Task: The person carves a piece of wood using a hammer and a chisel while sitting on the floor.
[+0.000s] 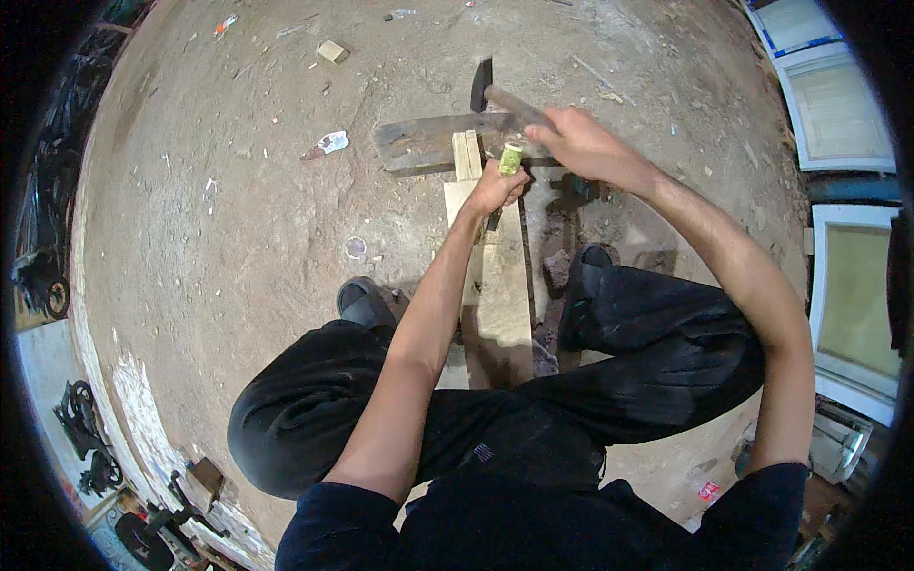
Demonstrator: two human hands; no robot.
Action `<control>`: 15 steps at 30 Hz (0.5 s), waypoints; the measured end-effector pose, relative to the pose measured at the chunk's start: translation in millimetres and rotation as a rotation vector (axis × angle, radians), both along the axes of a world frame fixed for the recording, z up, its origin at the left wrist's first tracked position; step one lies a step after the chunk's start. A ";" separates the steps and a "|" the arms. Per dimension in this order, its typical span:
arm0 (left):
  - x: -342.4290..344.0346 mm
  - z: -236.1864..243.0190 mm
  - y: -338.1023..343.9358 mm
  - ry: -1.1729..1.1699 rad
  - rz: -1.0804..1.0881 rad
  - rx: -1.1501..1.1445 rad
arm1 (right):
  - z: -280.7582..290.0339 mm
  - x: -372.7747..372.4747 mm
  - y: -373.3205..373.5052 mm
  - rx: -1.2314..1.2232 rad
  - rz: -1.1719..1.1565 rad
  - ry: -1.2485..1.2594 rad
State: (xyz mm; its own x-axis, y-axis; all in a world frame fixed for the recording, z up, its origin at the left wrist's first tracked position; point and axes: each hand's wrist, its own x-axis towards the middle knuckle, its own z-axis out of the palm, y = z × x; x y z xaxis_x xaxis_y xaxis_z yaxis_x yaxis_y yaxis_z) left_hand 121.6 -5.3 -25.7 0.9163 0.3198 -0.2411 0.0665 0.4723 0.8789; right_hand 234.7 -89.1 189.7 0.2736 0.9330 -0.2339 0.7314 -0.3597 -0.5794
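Left hand [497,187] closed round the chisel [511,159] — yellow-green handle top pokes out above the fist, dark blade shows below it, over the board. Can't tell if the tip bites in. Right hand [583,143] gripping the hammer [510,102] by its wooden handle, dark head out past the fingers, beyond the chisel and apart from it.

Board [502,309] is pale wood, lying lengthwise between the feet, near end running back toward the person's lap. Narrower far end lies over a dark plank [411,145], which sits crosswise on the ground [224,200]. Shadow falls across the board's near part.

Person sits low, knees spread, black trousers [305,404], dark shirt [562,519]. Left shoe [366,303] left of the board, right shoe [596,268] to its right, both dark.

Around: small wood block [332,51] far off on the ground, white-and-brown scrap [329,145] left of the plank, smaller litter scattered about. Pale-framed panels [857,295] along the right edge — dark wheel [57,298] at the left edge, among other dark clutter.
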 end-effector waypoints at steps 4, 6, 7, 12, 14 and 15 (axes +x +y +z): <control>2.4 4.8 -3.7 0.024 0.004 0.019 | 2.3 -0.7 -11.1 0.181 -0.199 0.038; -0.6 3.4 0.8 0.021 0.007 -0.014 | -10.9 -1.2 -17.6 0.251 -0.238 0.048; -0.3 3.6 1.8 0.034 -0.004 -0.025 | -15.0 -0.7 -20.7 0.284 -0.258 0.053; 0.3 0.4 3.9 0.061 -0.044 -0.045 | -0.7 6.1 -30.0 -0.299 -0.317 0.308; -0.6 -1.6 6.6 0.059 -0.038 -0.081 | 6.5 6.7 -29.8 -0.123 -0.315 0.301; 1.7 2.4 -1.1 0.060 -0.005 -0.044 | 20.6 6.9 -33.5 -0.098 -0.365 0.368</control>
State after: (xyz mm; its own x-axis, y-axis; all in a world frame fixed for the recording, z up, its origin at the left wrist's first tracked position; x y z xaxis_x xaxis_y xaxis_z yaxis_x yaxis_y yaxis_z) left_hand 123.4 -6.4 -23.4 0.9015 0.3030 -0.3090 0.1207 0.5097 0.8518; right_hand 241.6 -122.6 210.3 0.4602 0.7610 -0.4573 0.3031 -0.6188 -0.7247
